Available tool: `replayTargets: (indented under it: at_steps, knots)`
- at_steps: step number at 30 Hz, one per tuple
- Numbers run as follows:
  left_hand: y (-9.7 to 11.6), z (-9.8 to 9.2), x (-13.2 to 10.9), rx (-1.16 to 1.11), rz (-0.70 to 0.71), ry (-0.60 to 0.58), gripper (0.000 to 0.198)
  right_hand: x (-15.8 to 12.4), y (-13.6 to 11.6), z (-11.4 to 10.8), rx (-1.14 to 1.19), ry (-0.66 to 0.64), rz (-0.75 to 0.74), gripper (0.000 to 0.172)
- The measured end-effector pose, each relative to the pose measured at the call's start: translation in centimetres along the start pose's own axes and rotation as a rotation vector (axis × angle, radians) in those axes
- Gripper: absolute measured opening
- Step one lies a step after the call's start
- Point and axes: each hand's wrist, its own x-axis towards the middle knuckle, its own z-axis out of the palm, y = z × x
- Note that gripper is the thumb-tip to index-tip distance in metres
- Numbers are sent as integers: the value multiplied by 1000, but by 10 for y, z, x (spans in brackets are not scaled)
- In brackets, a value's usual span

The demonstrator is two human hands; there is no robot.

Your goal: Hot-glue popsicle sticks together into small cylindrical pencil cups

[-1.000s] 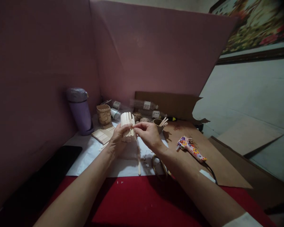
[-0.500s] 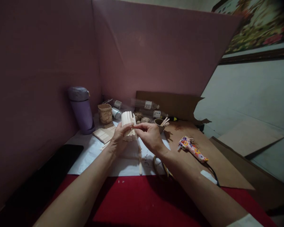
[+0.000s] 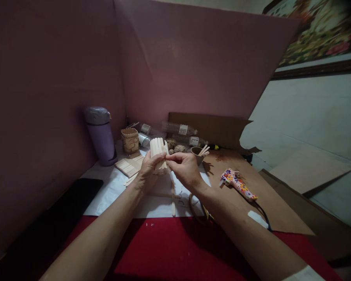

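My left hand (image 3: 148, 168) is closed around a small holder of pale craft sticks (image 3: 156, 146), set side by side and raised above the table. Its thumb lies across the front of the sticks. From the other side my right hand (image 3: 187, 168) pinches a narrow craft stick (image 3: 165, 146) at the holder's right edge, with thumb and forefinger close to my left thumb. The palm hides the lower back of the holder. Below the hands, a loose craft stick (image 3: 173, 207) lies on the white sheet (image 3: 152, 208).
A flowered glue gun (image 3: 238, 184) rests on brown cardboard (image 3: 280, 210) at right. Behind are a cup of sticks (image 3: 197, 158), twine balls (image 3: 179, 148) and plastic bottles (image 3: 190, 139). A purple tumbler (image 3: 101, 142), small wooden basket (image 3: 130, 141) and stick panel (image 3: 127, 168) stand left. Scissors (image 3: 197, 212) lie near my right forearm.
The fingertips of my right hand have shifted very slightly along the holder's right edge. Both hands keep their grip, and everything on the table stays in place.
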Motion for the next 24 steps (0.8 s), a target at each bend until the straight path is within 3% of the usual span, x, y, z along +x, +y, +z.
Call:
replayTargets:
  at_steps: [24]
  knots:
    - [-1, 1, -1, -7, 0, 19, 41, 2, -1, -1, 1, 14, -4, 18]
